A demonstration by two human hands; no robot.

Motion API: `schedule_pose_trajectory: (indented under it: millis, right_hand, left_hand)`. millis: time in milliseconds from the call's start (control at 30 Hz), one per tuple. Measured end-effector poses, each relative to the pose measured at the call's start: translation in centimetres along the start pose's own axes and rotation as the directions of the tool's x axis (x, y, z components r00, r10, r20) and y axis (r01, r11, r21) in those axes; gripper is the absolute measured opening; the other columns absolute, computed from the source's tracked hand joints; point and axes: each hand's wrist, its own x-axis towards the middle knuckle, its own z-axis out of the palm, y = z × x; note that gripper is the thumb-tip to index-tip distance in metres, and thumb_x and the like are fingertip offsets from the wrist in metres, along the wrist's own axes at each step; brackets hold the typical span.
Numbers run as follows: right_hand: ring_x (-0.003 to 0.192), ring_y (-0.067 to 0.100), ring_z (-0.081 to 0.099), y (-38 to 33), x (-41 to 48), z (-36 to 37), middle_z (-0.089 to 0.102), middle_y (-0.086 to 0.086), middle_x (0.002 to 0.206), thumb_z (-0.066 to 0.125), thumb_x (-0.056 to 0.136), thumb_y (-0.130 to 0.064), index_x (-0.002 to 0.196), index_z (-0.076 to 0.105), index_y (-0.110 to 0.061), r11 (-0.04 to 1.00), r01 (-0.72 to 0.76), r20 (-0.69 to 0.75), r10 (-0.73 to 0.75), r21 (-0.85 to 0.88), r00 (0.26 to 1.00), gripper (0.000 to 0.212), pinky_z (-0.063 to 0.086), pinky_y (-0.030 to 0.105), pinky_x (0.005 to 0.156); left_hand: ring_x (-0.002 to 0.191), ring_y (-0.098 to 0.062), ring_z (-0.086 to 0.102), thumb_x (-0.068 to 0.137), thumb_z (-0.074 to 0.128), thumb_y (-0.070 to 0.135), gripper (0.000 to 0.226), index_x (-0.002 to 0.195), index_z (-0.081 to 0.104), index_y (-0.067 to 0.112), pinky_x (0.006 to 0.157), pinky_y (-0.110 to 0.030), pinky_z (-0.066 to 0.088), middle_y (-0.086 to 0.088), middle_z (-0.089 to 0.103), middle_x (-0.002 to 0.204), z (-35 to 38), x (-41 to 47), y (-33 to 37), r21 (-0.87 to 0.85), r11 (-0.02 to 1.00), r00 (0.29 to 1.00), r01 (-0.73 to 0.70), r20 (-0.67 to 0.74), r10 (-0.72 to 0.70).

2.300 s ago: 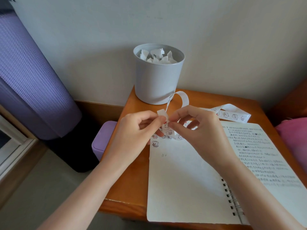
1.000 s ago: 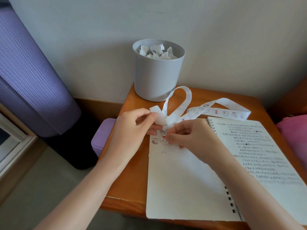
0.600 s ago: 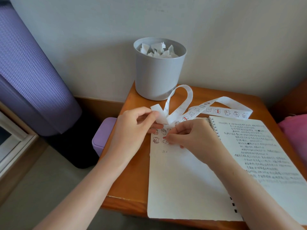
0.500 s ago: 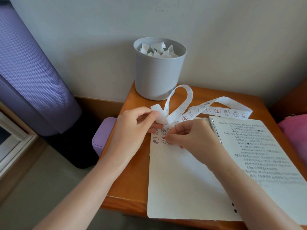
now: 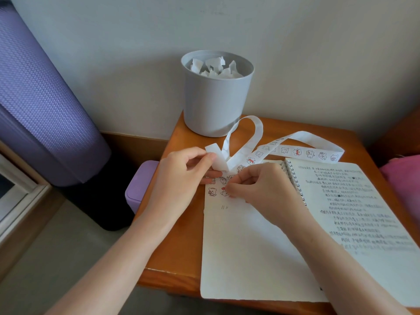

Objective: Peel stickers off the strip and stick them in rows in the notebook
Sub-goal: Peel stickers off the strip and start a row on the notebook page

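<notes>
Left hand (image 5: 181, 176): thumb and forefinger pinch the blank end of the strip (image 5: 295, 151), held just off the notebook's far-left corner, other fingers curled under. Right hand (image 5: 261, 189): fingers curled, fingertips (image 5: 228, 191) down on a sticker (image 5: 223, 192) at the far-left corner of the notebook's left page. Cannot tell if that sticker is pinched or only pressed flat.

Stickers on page (image 5: 212, 191): small cartoon animals in short rows next to the right fingertips, top-left of the page, partly hidden by both hands.

From the left pinch, the strip's blank backing loops up and away from the notebook, comes back down and crosses itself just beyond the notebook's far edge. The printed length then runs rightward, long axis roughly parallel to that far edge, stickers face up. It folds back on itself past the top of the right page.

Notebook (image 5: 250, 246): open, lying flat, spiral binding running from far-left to near-right. Left page mostly blank, right page full of handwriting.

Table (image 5: 177, 235): wood, under the notebook. Grey cup (image 5: 216, 98): beyond the notebook's far-left corner, upright, white paper scraps inside. Purple box (image 5: 138, 185): left of the notebook, off the table edge, lower down. Purple rolled mat (image 5: 45, 110): further left. Pink fabric (image 5: 404, 178): right of the notebook.
</notes>
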Motion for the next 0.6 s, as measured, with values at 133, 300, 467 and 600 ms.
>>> schedule_pose_trajectory:
  millis: [133,300,467,600]
  right_hand:
    - [0.061,0.021,0.063,0.0,0.02,0.12,0.072,0.005,0.067,0.073,0.074,-0.014,0.065,0.071,-0.016,1.0,0.016,-0.012,-0.017,-0.025,1.0,0.01,0.04,0.02,0.052]
    - [0.06,0.018,0.061,0.04,-0.03,0.18,0.07,0.005,0.066,0.073,0.075,-0.013,0.065,0.07,-0.016,0.999,0.033,-0.011,-0.033,-0.028,0.999,0.01,0.043,0.024,0.054]
    - [0.055,0.002,0.052,0.34,-0.04,0.29,0.061,-0.008,0.061,0.074,0.075,-0.018,0.071,0.068,-0.02,0.995,0.062,-0.002,-0.062,-0.082,0.998,0.008,0.044,0.023,0.057]
    - [0.05,-0.003,0.047,0.88,0.29,-0.06,0.056,-0.009,0.063,0.077,0.075,-0.019,0.084,0.061,-0.021,0.996,0.053,-0.009,-0.054,-0.067,0.998,0.018,0.034,0.01,0.049]
  left_hand:
    - [0.076,-0.005,0.072,0.094,0.058,0.018,0.016,0.098,0.071,0.01,0.069,-0.022,0.059,0.0,0.073,0.089,0.03,-0.09,0.18,-0.035,0.999,1.0,0.011,0.016,-0.011]
    - [0.075,-0.004,0.072,0.094,0.057,0.017,0.015,0.097,0.07,0.01,0.065,-0.015,0.056,0.002,0.073,0.088,0.05,-0.16,0.2,-0.041,0.999,1.0,0.002,0.017,-0.001]
    - [0.075,-0.004,0.072,0.094,0.057,0.017,0.014,0.097,0.07,0.012,0.065,-0.015,0.056,0.003,0.073,0.087,0.08,-0.25,0.2,-0.046,0.999,1.0,0.004,0.019,-0.003]
    - [0.075,-0.003,0.071,0.094,0.057,0.018,0.015,0.096,0.071,0.012,0.066,-0.015,0.056,0.003,0.073,0.087,0.12,-0.2,0.25,-0.032,0.999,1.0,-0.002,0.021,0.003]
